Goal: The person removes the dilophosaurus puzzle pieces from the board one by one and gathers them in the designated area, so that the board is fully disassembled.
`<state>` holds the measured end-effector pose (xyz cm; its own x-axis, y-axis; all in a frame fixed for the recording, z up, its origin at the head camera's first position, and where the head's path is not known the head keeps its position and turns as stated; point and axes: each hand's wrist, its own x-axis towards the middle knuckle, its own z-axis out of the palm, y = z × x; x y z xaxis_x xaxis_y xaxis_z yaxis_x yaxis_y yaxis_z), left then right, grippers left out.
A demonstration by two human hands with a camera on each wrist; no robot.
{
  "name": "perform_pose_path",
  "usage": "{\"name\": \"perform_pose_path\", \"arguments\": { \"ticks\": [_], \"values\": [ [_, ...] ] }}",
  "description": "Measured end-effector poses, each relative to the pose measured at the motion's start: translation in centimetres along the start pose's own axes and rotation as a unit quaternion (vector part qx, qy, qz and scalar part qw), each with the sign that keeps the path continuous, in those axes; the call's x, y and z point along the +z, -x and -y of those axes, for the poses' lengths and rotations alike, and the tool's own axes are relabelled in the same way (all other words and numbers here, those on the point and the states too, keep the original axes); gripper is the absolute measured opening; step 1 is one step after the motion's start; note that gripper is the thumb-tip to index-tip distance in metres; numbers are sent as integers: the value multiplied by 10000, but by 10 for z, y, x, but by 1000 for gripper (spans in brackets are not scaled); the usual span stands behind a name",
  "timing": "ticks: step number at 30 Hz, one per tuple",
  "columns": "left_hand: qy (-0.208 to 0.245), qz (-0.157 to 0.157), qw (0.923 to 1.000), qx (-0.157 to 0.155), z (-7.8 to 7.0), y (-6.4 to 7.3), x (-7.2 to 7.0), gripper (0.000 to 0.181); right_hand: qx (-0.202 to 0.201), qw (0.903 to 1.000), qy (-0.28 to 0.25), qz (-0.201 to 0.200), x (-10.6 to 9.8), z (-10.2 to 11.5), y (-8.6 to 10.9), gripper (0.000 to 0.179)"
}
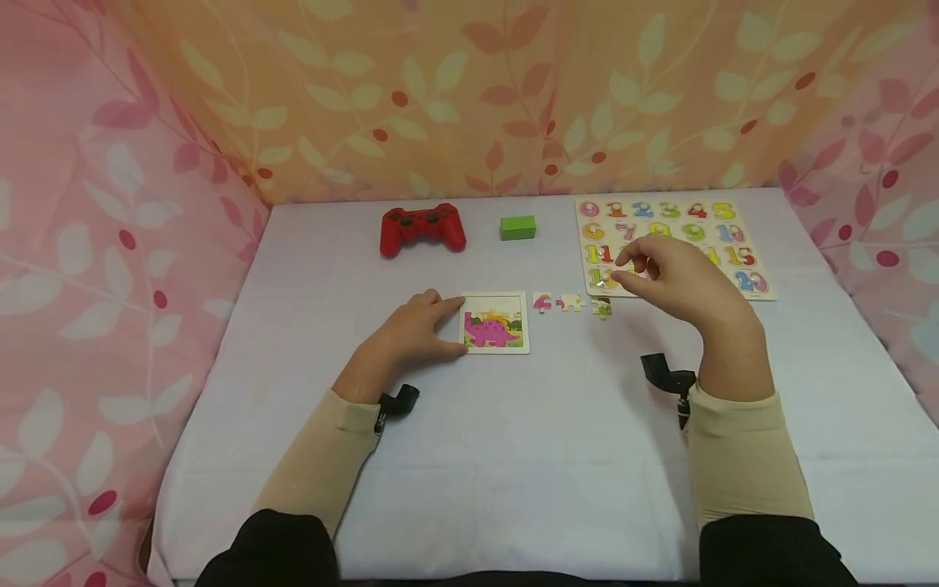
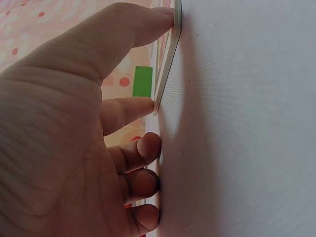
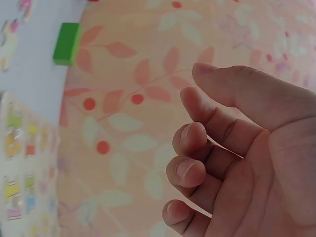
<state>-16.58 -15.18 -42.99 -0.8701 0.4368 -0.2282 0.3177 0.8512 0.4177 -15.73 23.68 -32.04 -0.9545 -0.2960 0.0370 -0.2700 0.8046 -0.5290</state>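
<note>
In the head view a small square jigsaw puzzle (image 1: 495,333) lies flat, its white frame round a pink dinosaur picture with a pale strip along the top. My left hand (image 1: 411,334) is at its left side. The thumb and forefinger touch that edge near its two corners, and the other fingertips rest on the table in the left wrist view. Three loose jigsaw pieces, a pink one (image 1: 541,302), a pale one (image 1: 570,302) and a green one (image 1: 601,307), lie right of the frame. Above the number board my right hand (image 1: 682,281) hovers, fingers loosely bent, holding nothing.
A number board (image 1: 592,285) lies at the back right, partly hidden by my right hand. Farther back are a green block (image 1: 517,227) and a red game controller (image 1: 422,230). Patterned cloth walls (image 1: 440,106) border the white table (image 1: 513,456).
</note>
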Motion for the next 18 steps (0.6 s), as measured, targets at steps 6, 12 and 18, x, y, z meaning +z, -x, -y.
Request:
{"name": "perform_pose_path", "arguments": {
  "ticks": [6,12,18],
  "values": [
    [-15,6,10000,51,-1,0,-1,90,-462,9979,-136,-438,-7,22,8,16],
    [-9,22,10000,10,0,0,0,90,-933,9929,-336,-657,-6,44,10,12],
    [5,-26,10000,50,1,0,0,90,-1124,9911,-331,-627,9,63,3,19]
  ]
}}
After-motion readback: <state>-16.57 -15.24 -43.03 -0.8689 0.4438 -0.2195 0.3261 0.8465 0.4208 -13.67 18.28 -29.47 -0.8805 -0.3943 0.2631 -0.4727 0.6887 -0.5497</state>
